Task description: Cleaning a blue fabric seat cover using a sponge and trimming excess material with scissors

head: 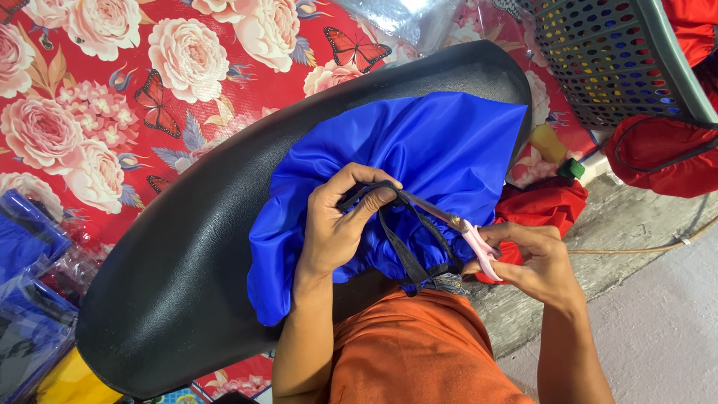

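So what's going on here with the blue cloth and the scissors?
A person is working on a gathered blue fabric bag that lies on a black padded board across the lap. The left hand pinches a black cord at the bag's bunched opening. The right hand holds pink-handled scissors, blades pointing towards that cord. Red fabric lies beside it.

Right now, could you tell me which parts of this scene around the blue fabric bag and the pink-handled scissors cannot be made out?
Head view only:
- Blade tips of the pink-handled scissors: hidden behind the left hand and the black drawstring cord.
- Lower part of the shiny blue fabric bag: covered by both hands.
- Right hand fingers: curled over the scissor handles.
- Grey perforated plastic basket: cut off by the top edge; contents unclear through its holes.
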